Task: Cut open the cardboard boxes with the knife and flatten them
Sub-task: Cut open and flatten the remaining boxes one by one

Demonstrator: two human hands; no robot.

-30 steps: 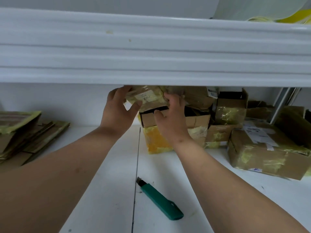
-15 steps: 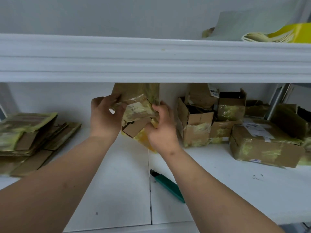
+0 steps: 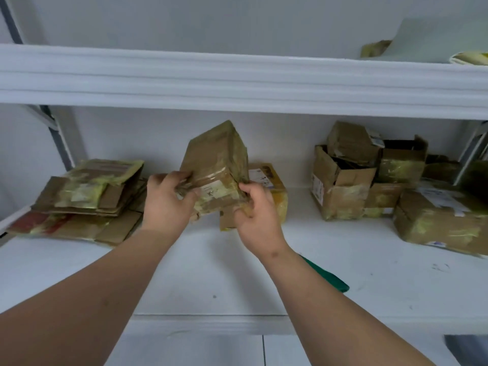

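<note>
A: Each grip is clamped on the same taped box (image 3: 216,170), left hand (image 3: 166,200) on its near-left edge, right hand (image 3: 257,207) on the lower right, lifted above the shelf (image 3: 198,273).

B: And left to right?

A: Flattened cardboard (image 3: 87,199) far left, held box in the middle, uncut boxes (image 3: 343,186) right. The knife (image 3: 328,280) lies half hidden under the right forearm.

B: Risk?

A: Glossy tape could slip between the fingers; lowering that forearm might nudge the knife.
</note>
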